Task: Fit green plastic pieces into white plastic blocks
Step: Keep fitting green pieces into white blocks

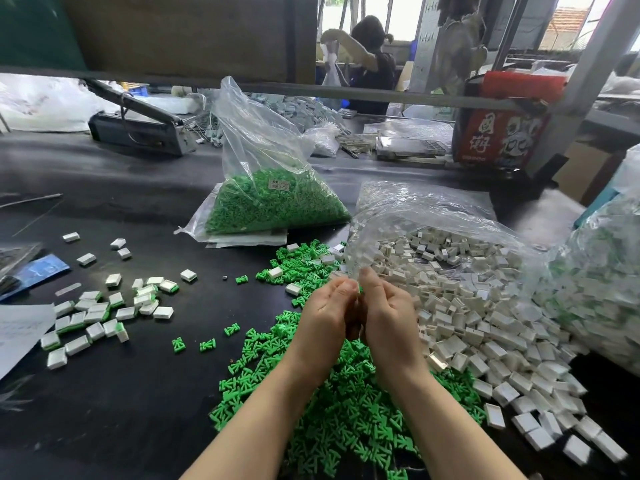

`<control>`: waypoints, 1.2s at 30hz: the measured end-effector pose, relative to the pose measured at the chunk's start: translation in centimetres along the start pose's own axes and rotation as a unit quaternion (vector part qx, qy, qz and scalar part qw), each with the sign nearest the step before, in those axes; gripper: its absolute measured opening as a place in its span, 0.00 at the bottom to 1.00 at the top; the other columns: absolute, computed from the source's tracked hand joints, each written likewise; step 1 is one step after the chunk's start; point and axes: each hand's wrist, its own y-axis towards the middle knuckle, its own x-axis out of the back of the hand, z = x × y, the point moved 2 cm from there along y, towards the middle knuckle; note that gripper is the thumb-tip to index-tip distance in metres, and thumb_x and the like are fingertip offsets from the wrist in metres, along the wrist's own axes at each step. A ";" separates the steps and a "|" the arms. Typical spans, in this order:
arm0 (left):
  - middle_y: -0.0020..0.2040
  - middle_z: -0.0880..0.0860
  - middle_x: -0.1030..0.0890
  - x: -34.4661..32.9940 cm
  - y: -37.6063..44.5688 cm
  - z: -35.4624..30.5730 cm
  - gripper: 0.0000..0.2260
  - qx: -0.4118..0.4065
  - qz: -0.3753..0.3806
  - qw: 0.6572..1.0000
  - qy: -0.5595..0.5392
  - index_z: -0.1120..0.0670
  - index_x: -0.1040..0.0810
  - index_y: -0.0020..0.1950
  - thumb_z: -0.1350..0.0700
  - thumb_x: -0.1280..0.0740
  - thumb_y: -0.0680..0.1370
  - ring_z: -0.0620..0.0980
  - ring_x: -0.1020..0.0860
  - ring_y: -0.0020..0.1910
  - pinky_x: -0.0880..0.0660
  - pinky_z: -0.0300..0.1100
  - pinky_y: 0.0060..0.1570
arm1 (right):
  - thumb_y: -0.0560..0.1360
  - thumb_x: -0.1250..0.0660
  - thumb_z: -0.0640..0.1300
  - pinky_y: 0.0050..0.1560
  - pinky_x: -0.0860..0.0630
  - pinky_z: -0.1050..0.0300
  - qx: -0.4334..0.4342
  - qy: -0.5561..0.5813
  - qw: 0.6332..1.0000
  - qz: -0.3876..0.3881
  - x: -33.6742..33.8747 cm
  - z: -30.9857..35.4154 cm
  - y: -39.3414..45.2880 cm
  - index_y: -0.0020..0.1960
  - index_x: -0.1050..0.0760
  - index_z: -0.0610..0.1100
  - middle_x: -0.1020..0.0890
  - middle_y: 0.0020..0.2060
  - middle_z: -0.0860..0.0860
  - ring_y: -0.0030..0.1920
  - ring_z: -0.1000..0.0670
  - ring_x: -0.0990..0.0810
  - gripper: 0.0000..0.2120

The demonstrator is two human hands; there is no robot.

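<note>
Green pieces (346,407) lie heaped under both wrists on the dark table (138,410).
Left of the hands, finished white blocks (93,317) with green edges lie scattered. The left hand (329,317) and right hand (388,317) are curled fingertip to fingertip, pinching something small with a glimpse of green. Beyond them, a clear bag (263,174) holds green pieces; to the right, glossy rectangular white blocks (485,306) spill from crinkled plastic (433,209).

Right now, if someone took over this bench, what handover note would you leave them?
Left hand and right hand meet above the loose green pieces, fingers curled round something; only a green speck shows. White blocks spill from the bag at right. Finished blocks lie at left. A bag of green pieces sits behind. Much of both piles is left.
</note>
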 end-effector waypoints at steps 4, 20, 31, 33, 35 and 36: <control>0.30 0.47 0.22 -0.4 -0.1 -0.1 0.15 0.000 -0.032 0.999 -0.001 0.61 0.24 0.42 0.60 0.46 0.84 0.40 0.24 0.30 0.29 0.32 0.29 | 0.79 0.38 0.47 0.39 0.22 0.45 -0.032 0.012 0.999 0.009 0.0 -0.1 0.1 0.37 0.19 0.42 0.19 0.31 0.43 0.35 0.46 0.20 0.17; 0.23 0.45 0.38 0.7 0.5 -0.3 0.25 -0.029 -0.181 0.982 -0.039 0.46 0.37 0.23 0.55 0.47 0.81 0.46 0.39 0.23 0.38 0.38 0.24 | 0.83 0.41 0.49 0.20 0.37 0.65 -0.192 0.132 0.955 -0.184 3.6 1.1 0.8 0.37 0.32 0.47 0.31 0.26 0.54 0.22 0.58 0.34 0.15; 0.24 0.46 0.41 4.8 1.1 -1.7 0.17 -0.011 -0.294 0.950 -0.103 0.49 0.41 0.30 0.55 0.46 0.79 0.46 0.41 0.22 0.41 0.37 0.22 | 0.80 0.36 0.49 0.28 0.32 0.70 -0.179 -0.166 0.936 0.256 2.5 1.7 0.2 0.38 0.23 0.45 0.20 0.30 0.54 0.29 0.58 0.27 0.14; 0.25 0.47 0.42 5.2 1.3 -1.8 0.17 0.000 -0.302 0.947 -0.111 0.49 0.41 0.30 0.55 0.46 0.79 0.46 0.42 0.23 0.41 0.37 0.21 | 0.79 0.34 0.50 0.32 0.31 0.68 -0.152 -0.189 0.887 0.394 2.5 2.8 -0.4 0.41 0.19 0.45 0.18 0.33 0.54 0.32 0.57 0.25 0.12; 0.26 0.47 0.42 5.5 1.3 -1.8 0.16 0.017 -0.300 0.947 -0.110 0.48 0.41 0.31 0.55 0.46 0.79 0.47 0.42 0.24 0.42 0.37 0.21 | 0.76 0.32 0.54 0.30 0.34 0.65 -0.135 -0.242 0.810 0.517 2.2 3.7 -1.3 0.46 0.16 0.48 0.18 0.33 0.53 0.30 0.55 0.28 0.11; 0.26 0.47 0.42 5.7 1.4 -1.7 0.15 0.026 -0.297 0.949 -0.107 0.49 0.41 0.32 0.55 0.46 0.79 0.47 0.42 0.25 0.42 0.37 0.22 | 0.75 0.30 0.55 0.30 0.35 0.63 -0.132 -0.267 0.776 0.556 2.1 3.9 -1.6 0.49 0.15 0.49 0.18 0.34 0.51 0.30 0.53 0.28 0.10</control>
